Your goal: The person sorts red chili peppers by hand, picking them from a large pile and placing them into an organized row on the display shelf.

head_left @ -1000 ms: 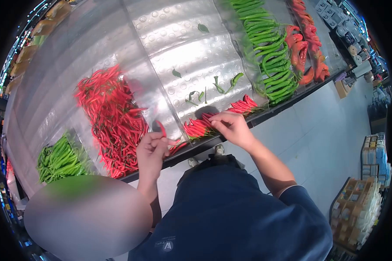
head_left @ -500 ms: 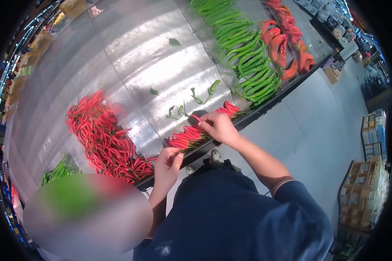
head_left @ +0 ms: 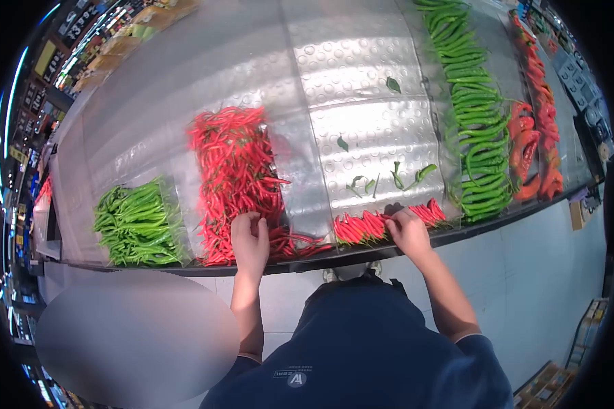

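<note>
My left hand [head_left: 250, 242] is over the lower part of a loose pile of red chilies [head_left: 235, 160], its fingers curled near the chilies; whether it grips one is too small to tell. At the front edge, my right hand [head_left: 409, 232] touches a row of red chilies [head_left: 361, 227] lined up side by side, with fingertips pressed together at the row. The row continues to the right of that hand. Behind it, a few green pepper pieces [head_left: 397, 176] and a dark green leaf [head_left: 342, 144] lie on the metal surface.
Green chilies [head_left: 140, 221] are heaped at the left. A long column of green peppers [head_left: 481, 129] and larger red peppers [head_left: 525, 153] stand at the right. The display's dark front edge [head_left: 307, 264] runs before me. Another leaf [head_left: 393, 84] lies farther back.
The view has turned, so the display sits more level. My left hand has moved left from the row to the loose red pile. My right hand remains at the row.
</note>
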